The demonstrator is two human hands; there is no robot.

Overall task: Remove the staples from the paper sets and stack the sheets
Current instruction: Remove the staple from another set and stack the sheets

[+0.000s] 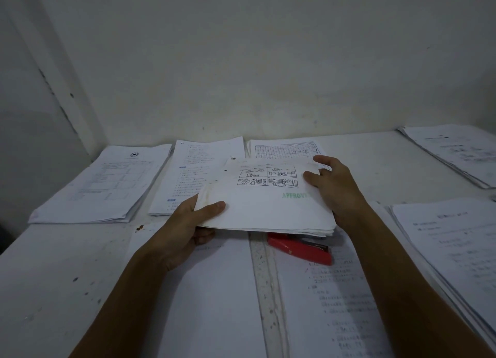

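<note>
Fingers (316, 179) of both hands grip paper set (265, 210) edges, above stapler (303, 249).

A thick paper set (268, 210) is held up off the counter (53, 277) near the middle, tilted with its near edge lowest. Its top sheet is white, with a black comic-strip drawing of four panels and a pale green "APPROVE" stamp at the right. The left edge looks yellowed. The left hand (185, 231) grips its near left corner, thumb on top; the right hand (335, 188) holds the right edge. A red staple tool (300, 247) lies on the counter just below the set's near edge.
</note>
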